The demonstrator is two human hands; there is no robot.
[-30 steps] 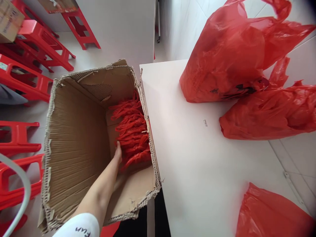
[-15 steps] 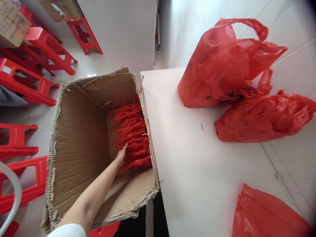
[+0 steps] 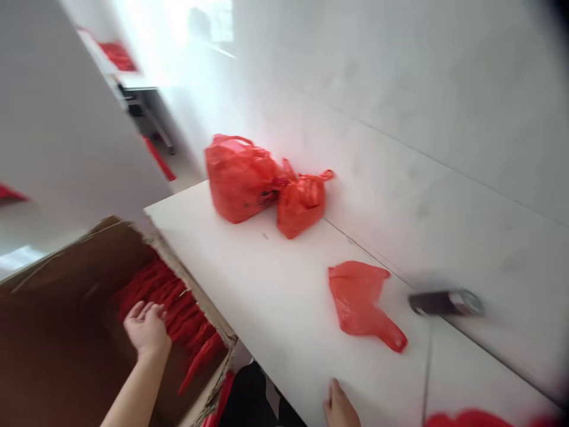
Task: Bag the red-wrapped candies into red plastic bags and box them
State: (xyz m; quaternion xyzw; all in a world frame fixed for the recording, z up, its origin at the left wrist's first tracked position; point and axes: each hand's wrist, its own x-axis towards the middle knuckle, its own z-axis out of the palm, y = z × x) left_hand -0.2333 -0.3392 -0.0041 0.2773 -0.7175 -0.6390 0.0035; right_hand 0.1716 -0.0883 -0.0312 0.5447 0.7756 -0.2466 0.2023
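No legible text (just blurry bag print (image 3: 268, 197)).

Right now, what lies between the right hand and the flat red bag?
Just bare white tabletop between the right hand and flat red bag, in the head view.

Dark cylinder (image 3: 438, 302) by the wall (image 3: 444, 118), blurred.

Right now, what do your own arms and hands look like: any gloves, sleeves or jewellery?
The left hand and right hand are human and gloveless, with no rings that I can make out. The left forearm shows no watch, bracelet or sleeve; the right one is out of view.
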